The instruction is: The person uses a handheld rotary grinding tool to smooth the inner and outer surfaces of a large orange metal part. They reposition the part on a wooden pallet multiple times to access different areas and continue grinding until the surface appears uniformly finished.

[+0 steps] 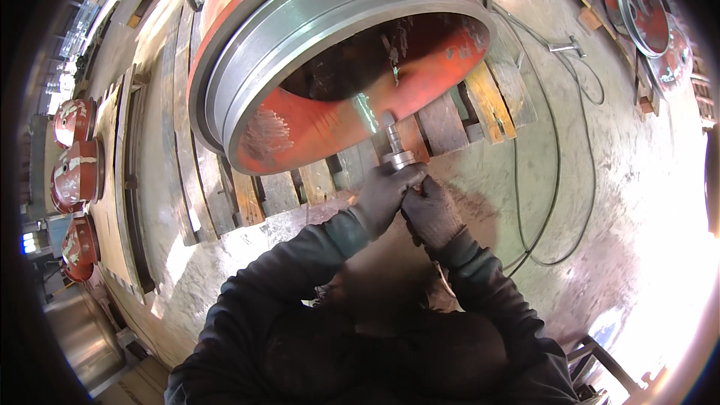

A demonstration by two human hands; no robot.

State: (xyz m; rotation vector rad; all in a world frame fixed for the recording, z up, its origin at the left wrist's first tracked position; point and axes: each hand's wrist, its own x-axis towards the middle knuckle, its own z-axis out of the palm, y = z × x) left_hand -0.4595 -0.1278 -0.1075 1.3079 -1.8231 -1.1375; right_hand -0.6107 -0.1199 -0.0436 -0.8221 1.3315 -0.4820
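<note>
Both my hands wear dark gloves and are closed around a die grinder [400, 158]. My left hand [385, 195] wraps the tool just behind its silver collar. Close behind it, my right hand [435, 214] grips the body, most of which the gloves hide. The narrow front end of the grinder points away from me at the near edge of a large wheel rim [247, 60]. Bare grey machined steel forms the rim's outer rings, while its inside is painted red with scuffed patches. Whether the tip touches the red surface, I cannot tell.
Under the rim lies a wooden pallet [319, 181]. A hose [556, 180] loops across the concrete floor on the right, near a small metal fitting [568, 47]. Red round parts [78, 172] stand at the left beside another pallet [112, 202]. More rims [643, 16] lie far right.
</note>
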